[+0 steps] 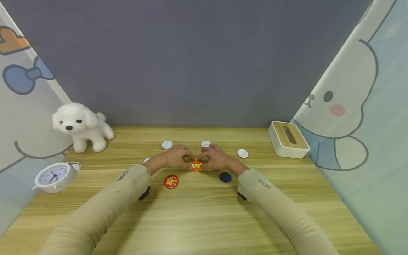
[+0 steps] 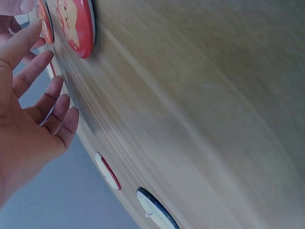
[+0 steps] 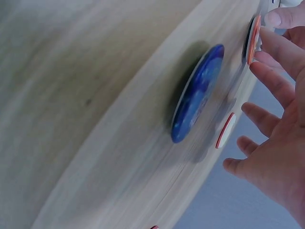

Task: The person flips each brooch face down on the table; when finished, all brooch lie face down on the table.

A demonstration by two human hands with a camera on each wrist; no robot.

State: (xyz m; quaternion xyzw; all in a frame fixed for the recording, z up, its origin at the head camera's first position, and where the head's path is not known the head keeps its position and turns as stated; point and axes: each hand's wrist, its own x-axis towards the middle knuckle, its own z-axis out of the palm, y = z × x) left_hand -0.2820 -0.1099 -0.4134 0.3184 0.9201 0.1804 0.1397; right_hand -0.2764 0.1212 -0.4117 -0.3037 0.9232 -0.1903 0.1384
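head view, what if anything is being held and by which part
The orange badge, by its left and right edges, between both hands.

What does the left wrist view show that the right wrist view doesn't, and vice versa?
Only the left wrist view: the red badge and a dark-rimmed white disc. Only the right wrist view: the blue badge. Both: the orange badge with fingers at its edge, a red-rimmed white disc, the wooden tabletop and grey backdrop.
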